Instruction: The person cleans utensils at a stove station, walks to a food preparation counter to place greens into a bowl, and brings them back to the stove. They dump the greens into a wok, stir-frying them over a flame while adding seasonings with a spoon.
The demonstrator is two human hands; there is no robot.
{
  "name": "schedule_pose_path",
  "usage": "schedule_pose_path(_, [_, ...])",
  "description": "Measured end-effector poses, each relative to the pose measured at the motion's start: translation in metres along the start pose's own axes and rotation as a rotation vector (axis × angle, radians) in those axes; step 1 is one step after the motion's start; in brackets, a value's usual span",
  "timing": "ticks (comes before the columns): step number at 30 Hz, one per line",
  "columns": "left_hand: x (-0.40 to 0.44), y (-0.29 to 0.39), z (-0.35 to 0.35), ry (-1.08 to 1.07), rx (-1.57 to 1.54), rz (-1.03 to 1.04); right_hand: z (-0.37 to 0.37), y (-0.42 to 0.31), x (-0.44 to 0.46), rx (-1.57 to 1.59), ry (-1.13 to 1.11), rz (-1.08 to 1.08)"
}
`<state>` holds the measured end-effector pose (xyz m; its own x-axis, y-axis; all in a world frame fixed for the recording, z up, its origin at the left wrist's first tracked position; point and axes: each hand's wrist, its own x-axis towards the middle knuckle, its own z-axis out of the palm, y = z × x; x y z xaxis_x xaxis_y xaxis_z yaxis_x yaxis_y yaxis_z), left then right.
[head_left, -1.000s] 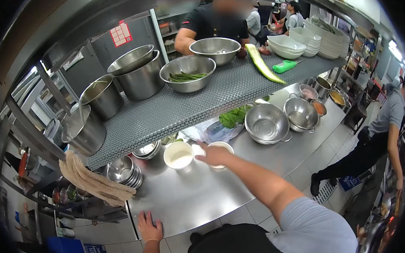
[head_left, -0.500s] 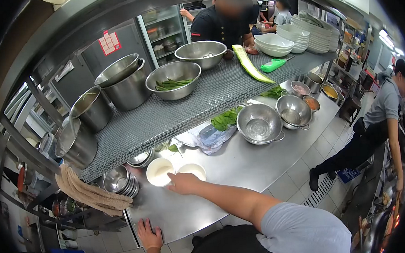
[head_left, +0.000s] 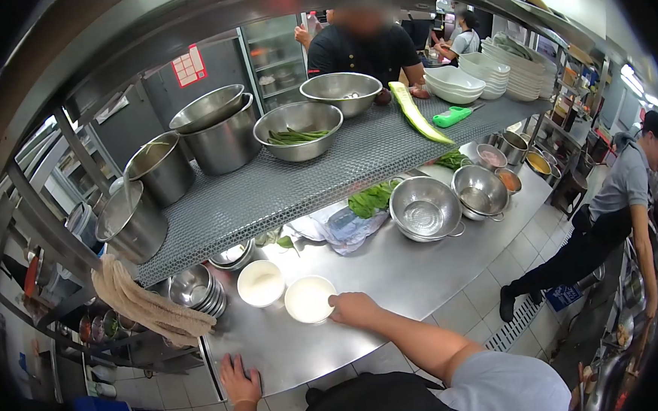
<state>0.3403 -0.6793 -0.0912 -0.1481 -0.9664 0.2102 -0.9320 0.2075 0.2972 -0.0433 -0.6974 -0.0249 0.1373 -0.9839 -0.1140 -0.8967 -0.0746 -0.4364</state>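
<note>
My right hand [head_left: 353, 309] grips the right rim of a white bowl [head_left: 309, 298] that has pale, whitish contents. To its upper left stands a second white bowl [head_left: 261, 283], also holding something pale. What fills both bowls is not clear. My left hand [head_left: 239, 378] lies flat on the near left corner of the steel table [head_left: 395, 296], fingers spread, holding nothing. A stack of small steel bowls [head_left: 195, 290] sits beyond it on the left.
Steel colanders [head_left: 425, 207], leafy greens [head_left: 374, 198] and a plastic bag [head_left: 342, 229] lie along the table's back. An overhanging shelf [head_left: 283, 189] carries pots, a bowl of green beans [head_left: 299, 135], a cut gourd piece [head_left: 418, 117] and white dishes. A towel [head_left: 143, 300] hangs left. Co-workers [head_left: 361, 53] stand nearby.
My right hand has gone from the upper-left bowl's rim to the other bowl's right rim. That bowl now sits slightly lower and more apart. My left hand stays in place.
</note>
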Motion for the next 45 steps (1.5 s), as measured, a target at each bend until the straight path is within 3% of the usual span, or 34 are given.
schedule_pose_path(6, [-0.001,-0.002,0.003,-0.005,0.006,-0.006,-0.01,-0.002,-0.002,0.159,0.332,0.092])
schedule_pose_path(13, [-0.002,-0.002,0.001,-0.02,0.008,-0.001,-0.062,-0.069,0.035,0.318,0.591,-0.201])
schedule_pose_path(17, [-0.001,0.0,0.001,-0.028,0.014,-0.002,-0.027,-0.089,0.07,0.219,0.564,-0.266])
schedule_pose_path(19, [0.001,0.003,0.0,-0.031,0.013,-0.004,-0.023,-0.095,0.073,0.117,0.269,-0.216])
schedule_pose_path(22, [0.0,0.002,0.0,-0.047,0.024,-0.026,-0.029,-0.095,0.047,0.23,0.285,-0.2])
schedule_pose_path(25, [-0.001,-0.003,0.003,-0.004,0.021,0.02,-0.011,-0.048,0.025,0.197,0.339,-0.203])
schedule_pose_path(31, [-0.001,-0.004,0.003,-0.002,0.017,0.024,-0.021,0.092,-0.052,-0.149,0.228,0.271])
schedule_pose_path(34, [0.001,0.001,0.001,-0.01,0.052,0.045,0.005,0.141,-0.086,-0.25,0.317,0.274])
schedule_pose_path(45, [0.002,0.005,0.001,-0.059,0.101,0.009,0.016,0.147,-0.095,-0.225,0.354,0.302])
